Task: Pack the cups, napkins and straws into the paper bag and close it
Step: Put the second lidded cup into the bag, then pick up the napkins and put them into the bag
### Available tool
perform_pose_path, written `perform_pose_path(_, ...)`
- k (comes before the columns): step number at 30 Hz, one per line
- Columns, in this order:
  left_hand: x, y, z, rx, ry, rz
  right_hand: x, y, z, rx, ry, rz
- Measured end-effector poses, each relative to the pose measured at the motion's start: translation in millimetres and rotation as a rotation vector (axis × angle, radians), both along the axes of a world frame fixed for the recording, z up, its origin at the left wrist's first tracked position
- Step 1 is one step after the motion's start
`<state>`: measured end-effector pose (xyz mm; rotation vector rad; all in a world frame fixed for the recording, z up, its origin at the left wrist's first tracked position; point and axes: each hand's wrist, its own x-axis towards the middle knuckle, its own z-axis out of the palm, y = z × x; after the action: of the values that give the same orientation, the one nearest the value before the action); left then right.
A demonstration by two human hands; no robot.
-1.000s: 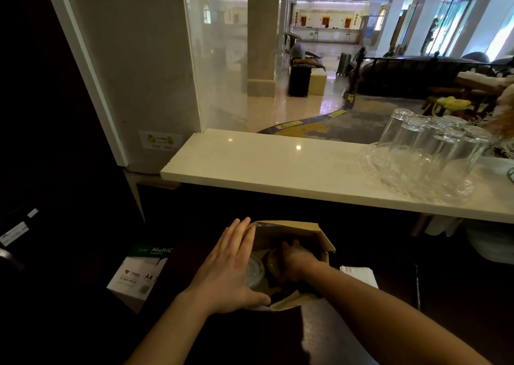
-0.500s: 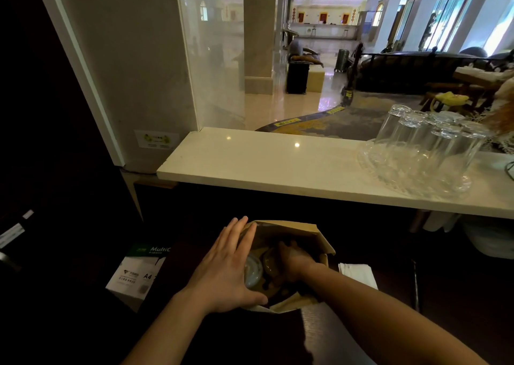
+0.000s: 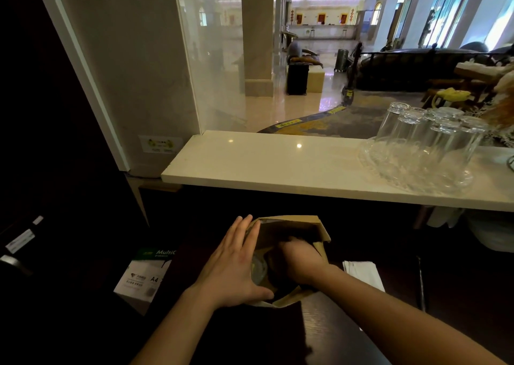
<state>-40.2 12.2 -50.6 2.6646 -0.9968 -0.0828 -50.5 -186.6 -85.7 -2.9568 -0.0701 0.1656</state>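
Note:
A brown paper bag [image 3: 294, 227] stands open on the dark lower counter in front of me. My left hand [image 3: 233, 267] lies flat against the bag's left side, thumb hooked over the near rim. My right hand [image 3: 299, 261] reaches down inside the bag, fingers curled over something dark that I cannot make out. A cup with a clear lid [image 3: 258, 270] shows inside the bag between my hands. White napkins [image 3: 361, 273] lie on the counter just right of the bag. No straws are visible.
A white stone ledge [image 3: 278, 170] runs above the dark counter. On its right stands a glass tray [image 3: 395, 175] with several upturned drinking glasses [image 3: 434, 134]. A box of A4 paper [image 3: 144, 275] sits low on the left. A thin dark stick [image 3: 421, 284] lies at far right.
My right hand has pushed slightly deeper into the bag. My left hand stays on the bag's left side. The view has tilted a little.

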Motion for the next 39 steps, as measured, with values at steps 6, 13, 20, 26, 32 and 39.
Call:
perform_pose_path(6, -1, -5, -5, -0.012, -0.024, 0.034, -33, -2, 39, 0.340, -0.285, -0.165)
perform_pose_path(13, -5, -8, -5, -0.022, -0.014, 0.096, -79, -45, 54, 0.722, -0.484, -0.350)
perform_pose_path(20, -9, -8, -3, -0.055, 0.004, 0.125, -101, -130, -19, 0.558, -0.313, -0.663)
perform_pose_path(26, -8, -5, -5, -0.064, 0.030, 0.115, -109, -168, -87, 0.392, -0.082, -0.841)
perform_pose_path(32, -7, -6, -5, -0.064, 0.043, 0.124, -107, -175, -102, 0.233, 0.066, -0.956)
perform_pose_path(39, -8, -7, -4, -0.070, 0.055, 0.132, -105, -174, -106, 0.183, 0.135, -0.973)
